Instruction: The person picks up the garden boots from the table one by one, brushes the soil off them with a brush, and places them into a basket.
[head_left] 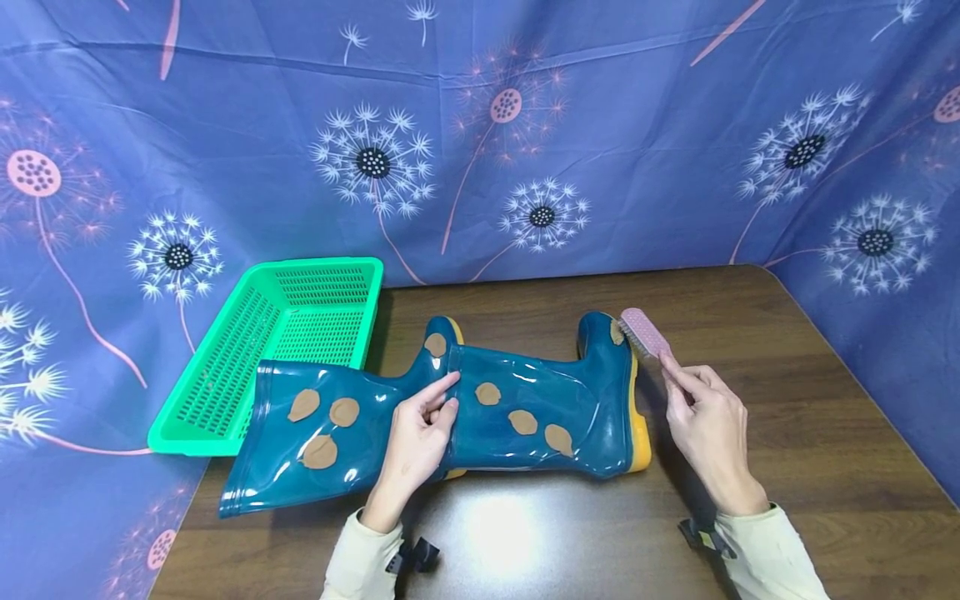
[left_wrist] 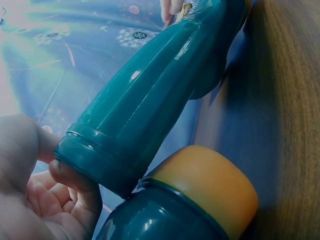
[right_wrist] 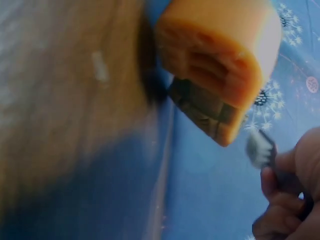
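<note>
Two teal rubber boots with yellow soles lie on their sides, end to end. My left hand [head_left: 416, 442] pinches the top rim of the right-hand boot [head_left: 555, 392]; the left wrist view shows thumb and fingers at that rim [left_wrist: 95, 157]. The other boot [head_left: 255, 467] lies under and beside this hand. Brown mud-like patches [head_left: 558, 439] dot both boots. In my right hand [head_left: 708, 421] is a pink-backed brush [head_left: 643, 332], its bristles at the patch on the toe [head_left: 617, 332]. The right wrist view shows the brush [right_wrist: 260, 149] beyond the yellow heel [right_wrist: 225, 30].
A green perforated plastic basket [head_left: 262, 350] stands at the back left, partly behind the left-hand boot's shaft. The brown wooden table [head_left: 787, 375] extends to the right. Blue cloth [head_left: 637, 150] with dandelion prints hangs behind and at both sides.
</note>
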